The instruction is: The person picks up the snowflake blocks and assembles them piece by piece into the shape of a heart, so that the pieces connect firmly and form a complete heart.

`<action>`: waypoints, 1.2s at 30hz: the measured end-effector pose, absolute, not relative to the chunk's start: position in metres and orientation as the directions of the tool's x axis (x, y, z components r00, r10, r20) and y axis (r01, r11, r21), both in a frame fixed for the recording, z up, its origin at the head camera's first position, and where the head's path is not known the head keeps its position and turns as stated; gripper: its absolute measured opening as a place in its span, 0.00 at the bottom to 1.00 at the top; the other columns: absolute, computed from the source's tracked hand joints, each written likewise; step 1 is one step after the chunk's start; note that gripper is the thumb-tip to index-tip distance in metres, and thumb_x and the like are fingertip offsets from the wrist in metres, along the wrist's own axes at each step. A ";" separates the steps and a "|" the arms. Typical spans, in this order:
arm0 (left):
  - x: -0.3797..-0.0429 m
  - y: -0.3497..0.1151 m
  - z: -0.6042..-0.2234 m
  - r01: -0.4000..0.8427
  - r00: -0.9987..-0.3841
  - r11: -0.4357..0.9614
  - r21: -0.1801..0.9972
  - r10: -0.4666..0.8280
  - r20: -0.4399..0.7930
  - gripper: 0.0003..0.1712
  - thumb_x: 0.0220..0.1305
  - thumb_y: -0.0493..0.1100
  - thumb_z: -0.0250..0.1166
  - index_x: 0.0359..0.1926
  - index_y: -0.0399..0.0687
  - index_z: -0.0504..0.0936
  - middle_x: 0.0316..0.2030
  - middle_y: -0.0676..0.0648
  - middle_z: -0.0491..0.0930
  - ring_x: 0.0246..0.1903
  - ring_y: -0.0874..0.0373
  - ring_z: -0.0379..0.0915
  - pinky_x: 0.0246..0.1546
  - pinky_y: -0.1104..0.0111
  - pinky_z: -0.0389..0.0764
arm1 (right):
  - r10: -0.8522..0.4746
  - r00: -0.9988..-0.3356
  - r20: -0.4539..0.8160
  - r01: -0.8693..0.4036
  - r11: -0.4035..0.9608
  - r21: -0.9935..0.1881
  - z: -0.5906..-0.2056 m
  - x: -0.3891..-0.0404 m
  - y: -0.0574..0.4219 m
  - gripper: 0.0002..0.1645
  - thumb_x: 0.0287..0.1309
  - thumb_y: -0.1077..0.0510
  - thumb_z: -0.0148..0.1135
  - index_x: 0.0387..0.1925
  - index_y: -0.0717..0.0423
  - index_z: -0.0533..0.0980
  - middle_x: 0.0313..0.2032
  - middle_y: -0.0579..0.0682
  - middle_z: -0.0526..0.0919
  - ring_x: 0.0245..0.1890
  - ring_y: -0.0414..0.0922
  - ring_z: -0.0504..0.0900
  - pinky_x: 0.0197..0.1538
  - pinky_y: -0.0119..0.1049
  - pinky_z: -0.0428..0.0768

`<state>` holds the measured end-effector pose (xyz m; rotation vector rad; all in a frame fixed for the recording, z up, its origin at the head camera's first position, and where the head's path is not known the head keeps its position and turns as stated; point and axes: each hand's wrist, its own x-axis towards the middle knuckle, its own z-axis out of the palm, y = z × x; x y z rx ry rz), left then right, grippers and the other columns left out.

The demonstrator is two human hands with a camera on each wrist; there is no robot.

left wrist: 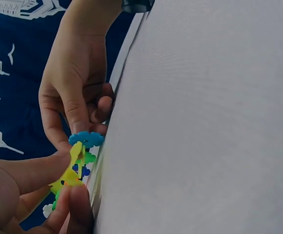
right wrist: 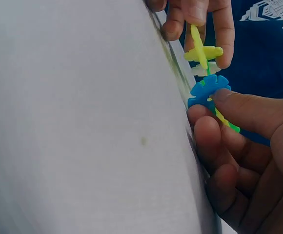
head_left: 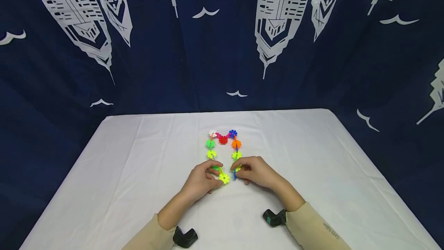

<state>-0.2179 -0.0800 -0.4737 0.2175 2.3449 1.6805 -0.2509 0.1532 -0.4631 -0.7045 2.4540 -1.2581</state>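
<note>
A chain of interlocking plastic snowflake discs lies on the table in a loop with its near end open, a red disc (head_left: 223, 140) at its far side. My left hand (head_left: 201, 179) pinches the yellow disc (head_left: 224, 178) at the left end between thumb and fingers. At the other end, my right hand (head_left: 259, 171) holds a blue disc (right wrist: 206, 91), thumb on its face and fingers behind it. A small gap parts the two ends in the head view. Fingers hide parts of the nearby discs.
White cloth covers the table (head_left: 145, 153). Behind its far edge hangs a dark blue curtain (head_left: 208, 57) printed with white buildings and birds. Black devices (head_left: 185, 237) sit at both wrists, close to the tabletop.
</note>
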 end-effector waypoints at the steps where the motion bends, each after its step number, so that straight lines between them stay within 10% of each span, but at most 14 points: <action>1: -0.218 -0.080 -0.475 -0.038 -0.956 0.293 0.955 0.266 -0.120 0.27 0.55 0.32 0.73 0.57 0.45 0.79 0.39 0.44 0.78 0.25 0.59 0.76 0.20 0.68 0.82 | -0.542 -0.839 -0.044 -0.274 0.491 -0.827 -0.464 -0.251 0.152 0.08 0.63 0.61 0.66 0.44 0.53 0.83 0.23 0.49 0.84 0.16 0.41 0.79 0.21 0.27 0.73; 11: -0.215 -0.081 -0.481 -0.197 -0.954 0.044 0.979 0.222 -0.202 0.24 0.61 0.29 0.66 0.59 0.37 0.74 0.36 0.44 0.75 0.29 0.56 0.85 0.32 0.61 0.89 | -0.484 -0.871 0.081 -0.384 0.568 -0.728 -0.466 -0.248 0.147 0.05 0.61 0.56 0.69 0.39 0.44 0.85 0.21 0.39 0.79 0.20 0.34 0.74 0.27 0.27 0.75; 24: -0.209 -0.070 -0.480 -0.233 -0.971 -0.246 0.941 0.013 -0.237 0.29 0.62 0.27 0.65 0.59 0.32 0.60 0.38 0.46 0.77 0.32 0.58 0.84 0.40 0.62 0.89 | -0.417 -0.846 0.333 -0.524 0.529 -0.668 -0.471 -0.249 0.143 0.07 0.54 0.58 0.75 0.36 0.44 0.87 0.48 0.46 0.75 0.26 0.33 0.71 0.32 0.25 0.74; 36: -0.207 -0.069 -0.478 -0.275 -0.959 -0.183 0.944 0.121 -0.255 0.18 0.69 0.34 0.62 0.56 0.34 0.69 0.34 0.45 0.85 0.27 0.57 0.86 0.35 0.61 0.89 | -0.462 -0.820 0.338 -0.537 0.415 -0.734 -0.477 -0.252 0.147 0.06 0.60 0.61 0.70 0.38 0.48 0.83 0.57 0.52 0.80 0.34 0.35 0.77 0.38 0.27 0.79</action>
